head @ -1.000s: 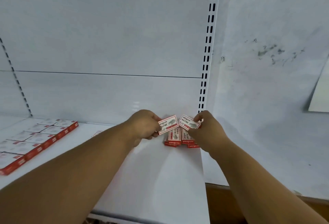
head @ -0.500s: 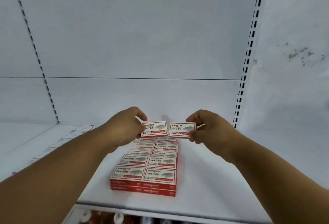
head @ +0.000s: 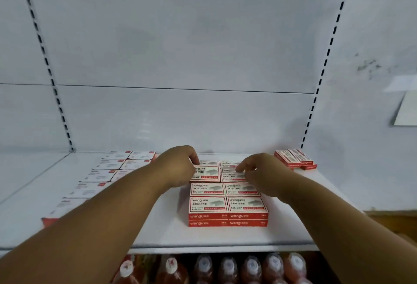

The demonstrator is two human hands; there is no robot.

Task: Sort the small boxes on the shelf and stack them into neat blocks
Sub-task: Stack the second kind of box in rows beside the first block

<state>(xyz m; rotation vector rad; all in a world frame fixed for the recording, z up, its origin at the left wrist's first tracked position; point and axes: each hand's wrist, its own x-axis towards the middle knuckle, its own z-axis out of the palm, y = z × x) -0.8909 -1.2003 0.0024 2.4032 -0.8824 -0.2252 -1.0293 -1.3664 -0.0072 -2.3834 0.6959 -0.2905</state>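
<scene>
Fingers (head: 195,157) of the left hand (head: 178,168) curl down over the far-left edge of a box (head: 206,173), thumb hidden beneath the palm, so they appear to pinch it as it sits on the stack (head: 228,202). Over on the other side, the right hand (head: 264,171) curls its fingers too, with the forefinger (head: 242,167) pressed on the far edge of a second box (head: 233,176); whether the thumb grips its near side cannot be told. Both boxes lie side by side, touching, on top of the stack in its third row from the front.

That stack stands on the white shelf (head: 158,227), near its front edge and a little right of the middle: two columns wide, two layers showing at the front, red sides with white tops. More rows run back behind the hands.

Toward the shelf's left edge lies a flat block (head: 108,171) of pale-topped boxes in two columns, stretching from the back wall to the front; it is blurred. At the back right corner a few loose boxes (head: 295,158) sit piled against the upright, slightly askew.

Under the shelf's front edge stands a row of bottles (head: 228,265) with pale caps.
</scene>
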